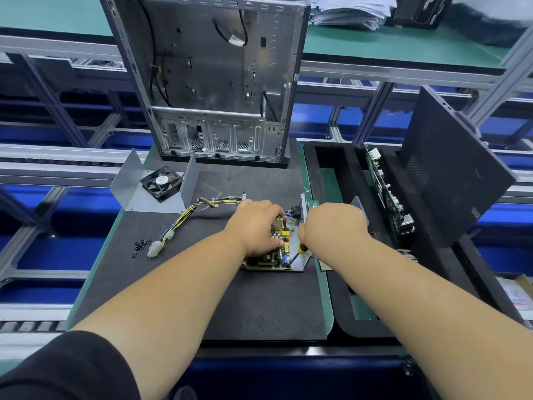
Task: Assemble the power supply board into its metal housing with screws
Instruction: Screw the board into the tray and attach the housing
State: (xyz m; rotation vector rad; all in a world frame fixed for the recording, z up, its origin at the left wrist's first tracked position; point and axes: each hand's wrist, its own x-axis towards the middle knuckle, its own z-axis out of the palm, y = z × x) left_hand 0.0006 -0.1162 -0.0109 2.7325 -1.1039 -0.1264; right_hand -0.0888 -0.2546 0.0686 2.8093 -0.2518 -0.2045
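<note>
The power supply board [274,256] lies inside its open metal housing [303,259] on the dark mat, mid-table. My left hand [256,223] rests on top of the board and its fingers curl over the components. My right hand [331,226] grips a screwdriver [297,254] with a yellow and black handle. Its shaft slants down toward the board's near right corner. The board's cable bundle [184,219] trails off to the left. A small heap of black screws [141,245] sits on the mat at the left.
A bent metal cover [129,192] with a black fan [161,183] lies at the back left. An open computer case [213,82] stands behind. To the right, a black foam tray [346,284] holds a circuit board [386,197] and a black side panel [452,174].
</note>
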